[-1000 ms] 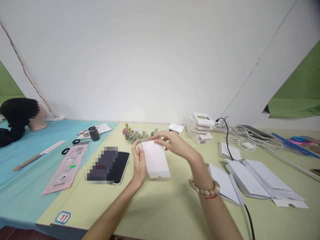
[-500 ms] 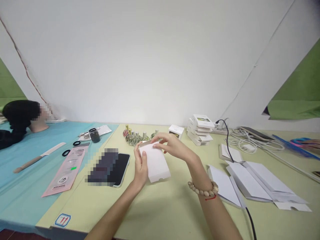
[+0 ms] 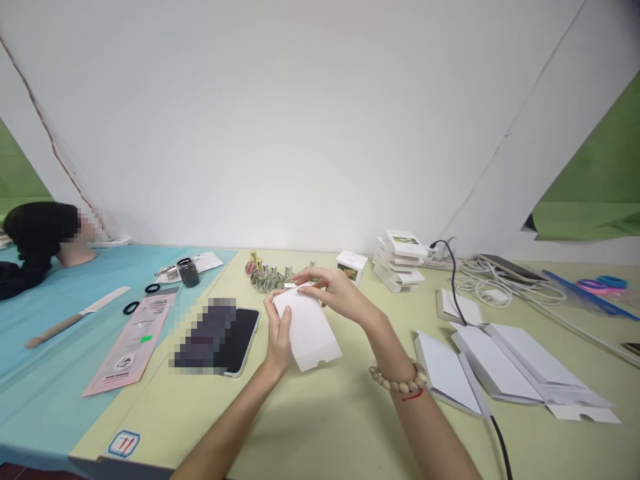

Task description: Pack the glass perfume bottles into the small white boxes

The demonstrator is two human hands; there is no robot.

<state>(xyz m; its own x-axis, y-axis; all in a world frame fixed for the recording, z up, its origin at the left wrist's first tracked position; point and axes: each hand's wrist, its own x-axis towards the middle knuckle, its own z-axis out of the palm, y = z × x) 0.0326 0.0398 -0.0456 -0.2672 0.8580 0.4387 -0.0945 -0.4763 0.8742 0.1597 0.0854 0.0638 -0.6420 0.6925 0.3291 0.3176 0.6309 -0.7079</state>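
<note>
My left hand grips a white cardboard box along its left side, thumb lying on the upper face. The box is tilted above the table, and its near end has a flap with a small notch. At the far end, my right hand has its fingers bent over the box's top edge, thumb on the white face. What its fingertips press on there is partly hidden. Behind the hands stand several small glass bottles with silver and gold caps.
A printed box and a stack of small boxes stand at the back. Flattened white cartons lie right, near cables and scissors. To the left are a phone, a pink packet, a knife and a mannequin head.
My right hand has shifted slightly left and its fingers now bend over the box's far edge. The near flap sticks out more. Another person's hand at the far right has left the scissors.
</note>
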